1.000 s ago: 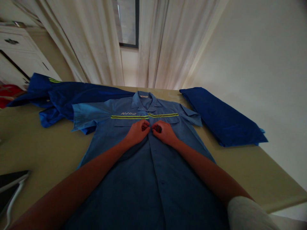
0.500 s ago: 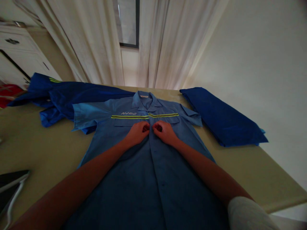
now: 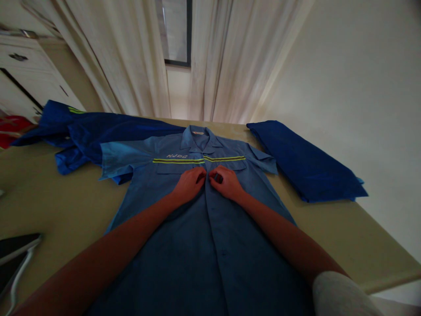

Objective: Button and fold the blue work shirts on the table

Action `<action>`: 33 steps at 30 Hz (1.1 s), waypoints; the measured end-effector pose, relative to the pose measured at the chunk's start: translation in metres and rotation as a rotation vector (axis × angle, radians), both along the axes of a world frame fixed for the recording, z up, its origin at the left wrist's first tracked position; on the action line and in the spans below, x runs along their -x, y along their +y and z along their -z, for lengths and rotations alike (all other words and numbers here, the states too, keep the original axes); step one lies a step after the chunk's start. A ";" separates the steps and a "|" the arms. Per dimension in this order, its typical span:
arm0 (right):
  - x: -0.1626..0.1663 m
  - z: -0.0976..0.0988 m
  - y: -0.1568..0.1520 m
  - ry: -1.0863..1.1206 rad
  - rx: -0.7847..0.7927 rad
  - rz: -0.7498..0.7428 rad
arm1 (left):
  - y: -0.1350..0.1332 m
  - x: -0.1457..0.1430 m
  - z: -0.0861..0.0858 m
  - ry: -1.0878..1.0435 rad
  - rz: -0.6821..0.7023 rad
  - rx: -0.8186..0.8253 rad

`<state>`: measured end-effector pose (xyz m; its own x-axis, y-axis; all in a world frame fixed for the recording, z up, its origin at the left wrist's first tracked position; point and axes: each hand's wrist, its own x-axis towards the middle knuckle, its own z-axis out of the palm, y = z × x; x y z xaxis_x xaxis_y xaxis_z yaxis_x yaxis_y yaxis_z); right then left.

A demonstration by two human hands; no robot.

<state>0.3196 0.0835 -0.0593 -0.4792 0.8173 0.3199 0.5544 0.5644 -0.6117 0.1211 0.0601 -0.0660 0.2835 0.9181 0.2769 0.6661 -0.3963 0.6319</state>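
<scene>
A blue short-sleeved work shirt (image 3: 177, 237) lies face up and spread out, its collar at the far end. Yellow-edged stripes cross its chest, with light lettering above the left one. Just below the stripes, my left hand (image 3: 191, 182) pinches the edge of the front placket. Opposite it, close but with a small gap, my right hand (image 3: 225, 181) is closed in a pinch on the placket's other side. The fingertips hide the spot they hold, so a button there cannot be made out. Lower down, small buttons show along the front.
Dark blue clothing with yellow stripes (image 3: 88, 131) lies rumpled at the back left, partly under the shirt's sleeve. A folded dark blue garment (image 3: 305, 162) rests on the right of the table (image 3: 69, 206). A black item with a white edge (image 3: 16, 254) is at the left.
My left hand's fingers have closed a little more and shifted slightly right at the placket. My right hand stays in nearly the same place.
</scene>
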 end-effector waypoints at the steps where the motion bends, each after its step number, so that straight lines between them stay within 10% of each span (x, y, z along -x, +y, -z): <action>1: 0.000 0.000 0.000 0.004 0.008 -0.005 | 0.000 0.000 0.000 -0.007 0.003 -0.002; 20: 0.001 0.004 0.000 -0.083 -0.028 0.021 | 0.007 -0.001 -0.002 -0.244 -0.078 0.195; 33: -0.001 0.001 -0.003 -0.148 -0.092 -0.041 | 0.000 -0.004 0.000 0.001 -0.048 -0.052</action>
